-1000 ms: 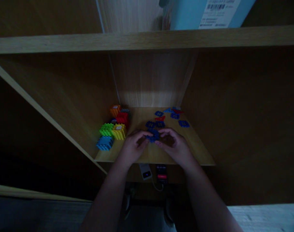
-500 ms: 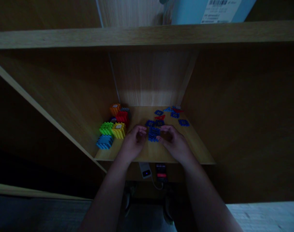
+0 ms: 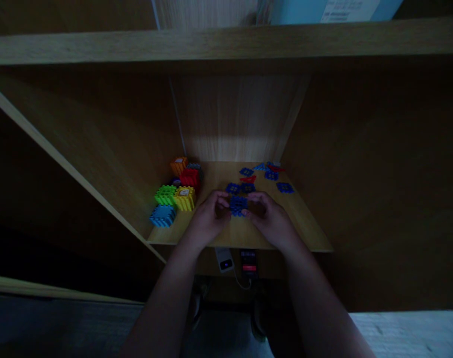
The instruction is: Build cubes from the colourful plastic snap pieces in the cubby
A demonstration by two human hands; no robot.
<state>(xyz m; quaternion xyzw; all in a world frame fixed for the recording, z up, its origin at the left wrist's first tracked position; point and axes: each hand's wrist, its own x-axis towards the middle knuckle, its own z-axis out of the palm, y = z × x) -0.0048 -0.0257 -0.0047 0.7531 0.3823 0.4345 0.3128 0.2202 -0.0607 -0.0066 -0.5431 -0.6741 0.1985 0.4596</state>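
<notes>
A dark blue block (image 3: 239,205) of toothed interlocking plastic tiles is on the wooden shelf between my hands. My left hand (image 3: 210,216) grips its left side, with the thumb near its lower corner. On the opposite side, the fingers and thumb of my right hand (image 3: 268,219) curl against the block. Just behind it lie two flat blue tiles, one to the left (image 3: 233,188) and one to the right (image 3: 248,187). A red triangular piece (image 3: 248,179) rests beyond them. The block's underside is hidden.
At the left stand assembled cubes: yellow (image 3: 185,198), green (image 3: 166,195), light blue (image 3: 163,215), red (image 3: 189,178) and orange (image 3: 179,165). Loose tiles lie back right, including a blue one (image 3: 285,187). Below the front edge are a power bank (image 3: 224,259) and a phone (image 3: 248,263).
My left thumb has come in against the left side of the blue block. My right hand keeps nearly the same hold. The whole view has shifted slightly.
</notes>
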